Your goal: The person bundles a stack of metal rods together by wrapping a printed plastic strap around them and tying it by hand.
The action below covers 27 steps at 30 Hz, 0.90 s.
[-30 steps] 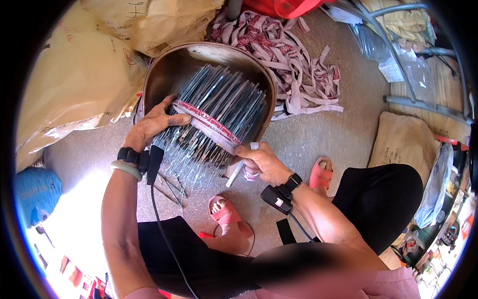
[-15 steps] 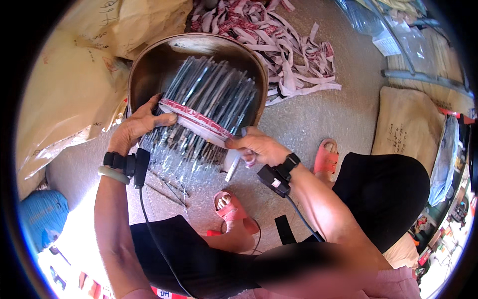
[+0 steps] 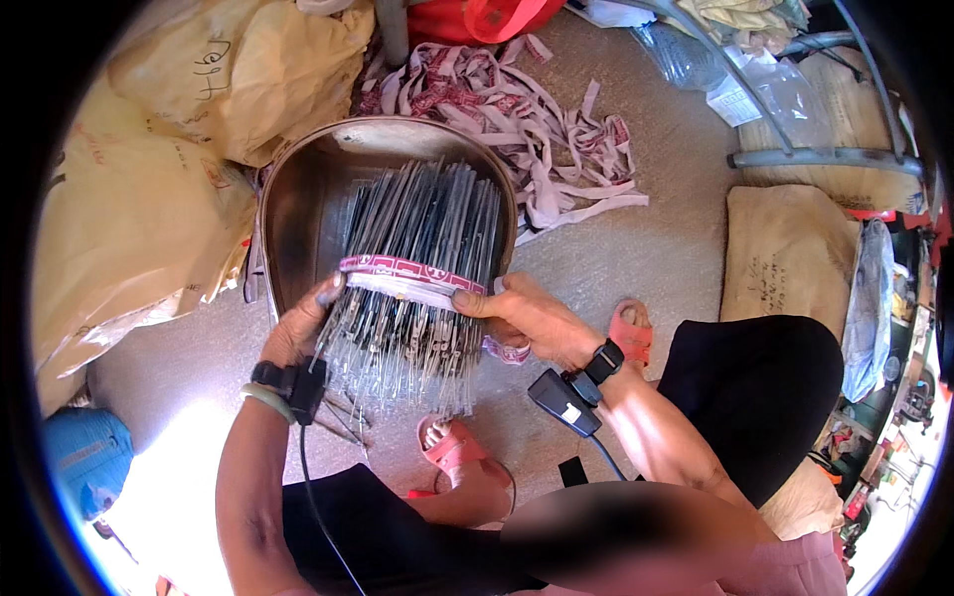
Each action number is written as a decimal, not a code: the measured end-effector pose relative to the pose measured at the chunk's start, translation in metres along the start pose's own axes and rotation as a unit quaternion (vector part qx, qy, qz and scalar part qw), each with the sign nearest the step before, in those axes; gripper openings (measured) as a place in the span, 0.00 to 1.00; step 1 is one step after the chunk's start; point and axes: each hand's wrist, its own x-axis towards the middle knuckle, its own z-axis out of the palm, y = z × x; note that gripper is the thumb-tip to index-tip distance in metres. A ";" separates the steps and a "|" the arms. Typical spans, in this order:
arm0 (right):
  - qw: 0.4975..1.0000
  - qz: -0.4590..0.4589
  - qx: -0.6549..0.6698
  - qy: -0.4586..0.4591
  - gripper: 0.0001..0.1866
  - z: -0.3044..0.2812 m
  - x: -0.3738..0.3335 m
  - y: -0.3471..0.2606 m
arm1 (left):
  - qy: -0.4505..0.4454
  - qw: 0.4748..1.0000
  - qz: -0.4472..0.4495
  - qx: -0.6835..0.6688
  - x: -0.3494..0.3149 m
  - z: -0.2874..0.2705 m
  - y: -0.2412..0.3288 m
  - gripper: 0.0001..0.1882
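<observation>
A thick bundle of thin grey and clear rods with wire-like ends leans over the near edge of a brown metal bin. Around its middle runs a pink-and-white cloth strip. My left hand clasps the bundle's left side, thumb up by the strip; its other fingers are mostly hidden behind the rods. At the right side, my right hand is closed on the strip, its thumb pressed flat against the band. A loose tail of the strip hangs below that hand.
Loose cloth strips lie heaped on the floor behind the bin. Large yellow sacks stand at left. To the right are a brown sack and a metal tube frame. A few thin rods lie near my sandalled foot.
The bundle has turned from slanting to nearly upright and sits a little lower in view. My left hand has slid down its side; my right thumb now lies over the strip's front.
</observation>
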 end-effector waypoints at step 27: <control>0.980 0.054 -0.188 -0.020 0.28 0.031 0.031 -0.045 | 0.623 0.631 0.377 0.267 0.008 0.109 0.059 0.40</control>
